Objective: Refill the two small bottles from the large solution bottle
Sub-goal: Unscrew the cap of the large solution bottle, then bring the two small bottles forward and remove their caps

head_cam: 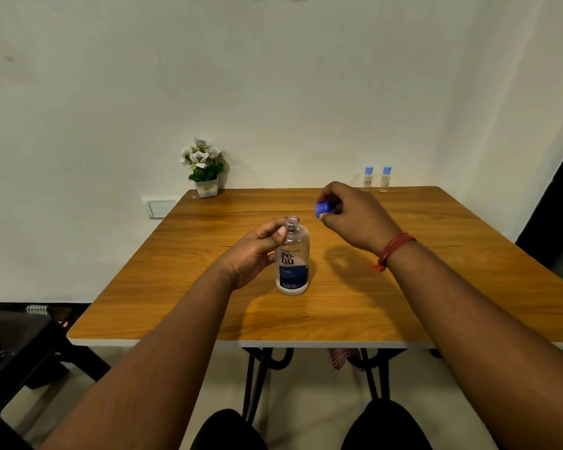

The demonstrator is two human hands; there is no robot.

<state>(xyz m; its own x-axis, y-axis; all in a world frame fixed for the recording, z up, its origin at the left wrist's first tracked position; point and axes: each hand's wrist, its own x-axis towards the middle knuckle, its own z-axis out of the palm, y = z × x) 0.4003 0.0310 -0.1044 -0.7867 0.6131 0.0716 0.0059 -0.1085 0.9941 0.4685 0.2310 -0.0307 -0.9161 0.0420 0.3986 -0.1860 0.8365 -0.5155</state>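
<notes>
The large clear solution bottle (292, 258) with a blue label stands upright in the middle of the wooden table (436, 287), its neck uncapped. My left hand (255, 251) grips it from the left, thumb near the shoulder. My right hand (351, 216) is lifted to the right of the bottle and pinches its blue cap (323, 208). Two small clear bottles, one (368, 177) beside the other (385, 178), stand capped in light blue at the far right edge of the table against the wall.
A small white pot of white flowers (204, 168) stands at the table's far left corner. A wall socket plate (160, 207) sits left of the table. A dark chair or furniture (17, 345) stands to the lower left. My knees are under the near edge.
</notes>
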